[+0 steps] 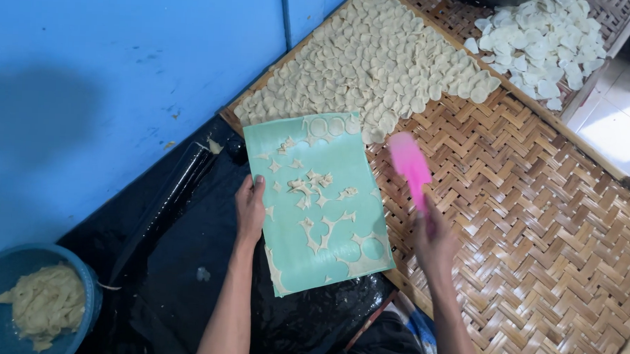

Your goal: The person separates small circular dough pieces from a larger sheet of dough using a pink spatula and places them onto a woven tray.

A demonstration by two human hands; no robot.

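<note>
A: Item one, largest: woven bamboo tray (536, 226), filling the right and upper part of the view. Condition?

B: Bare weave on the near right; a dense layer of pale dough discs (375, 60) spread along its upper left, against the blue wall (123, 65). A second heap of whiter discs (536, 38) lies at the far corner. Risk: a careless sweep of an arm could push the laid discs into one another so they stick.

A: Item two: black plastic sheet (179, 263) on the floor, lower left.

B: Wet-looking, with a small dough scrap on it. It seems slippery, so anything set on it could slide.

A: Item three: green cutting mat (321, 205).

B: Lies partly over the black sheet and partly over the tray edge. It carries thin dough offcuts and a few uncut rounds at both ends. Left hand (250, 208) has its grip pinched on the mat's left edge. If that hold slackens, I judge the mat could tilt or buckle, and scraps would drop among the finished discs.

A: Item four: blue basin (80, 294), bottom left.

B: Holds a lump of dough (45, 304). Well apart from both hands.

A: Item five: pink spatula (412, 166).

B: Right hand (435, 240) is closed round its handle, blade raised just right of the mat, blurred. A hard scrape might tear the remaining rounds.
</note>
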